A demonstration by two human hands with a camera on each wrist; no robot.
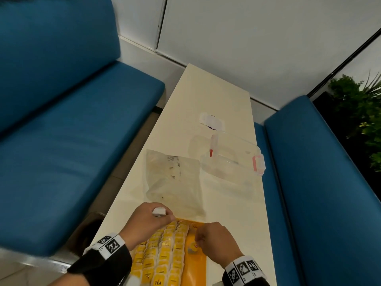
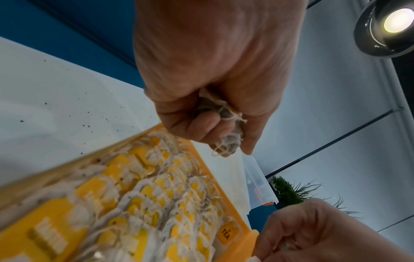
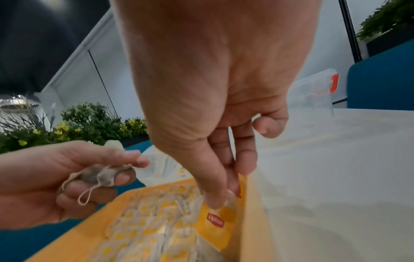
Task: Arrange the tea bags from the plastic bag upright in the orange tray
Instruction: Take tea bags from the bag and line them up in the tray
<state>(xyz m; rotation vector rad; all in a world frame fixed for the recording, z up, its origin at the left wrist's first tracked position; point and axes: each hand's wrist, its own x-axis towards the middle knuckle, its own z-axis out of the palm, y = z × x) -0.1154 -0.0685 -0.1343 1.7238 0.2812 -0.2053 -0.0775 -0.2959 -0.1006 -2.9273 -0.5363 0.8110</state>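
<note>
The orange tray [image 1: 197,265] lies at the table's near end, with several rows of yellow-tagged tea bags [image 1: 165,254] standing in its left part. My left hand [image 1: 165,215] hovers over the tray's far left corner and grips a small bunch of tea bags [image 2: 224,124] with loose strings. My right hand [image 1: 195,242] reaches down into the tray's right side. Its fingertips [image 3: 215,202] pinch one tea bag [image 3: 216,223] by the top of its yellow tag. The clear plastic bag [image 1: 175,182] lies flat just beyond the tray and looks almost empty.
A clear plastic container [image 1: 226,162] with red latches lies beyond the bag on the right, and a small white lid [image 1: 212,121] lies farther back. Blue benches [image 1: 72,141] flank the narrow cream table [image 1: 206,89]. A plant [image 1: 362,112] stands at the right.
</note>
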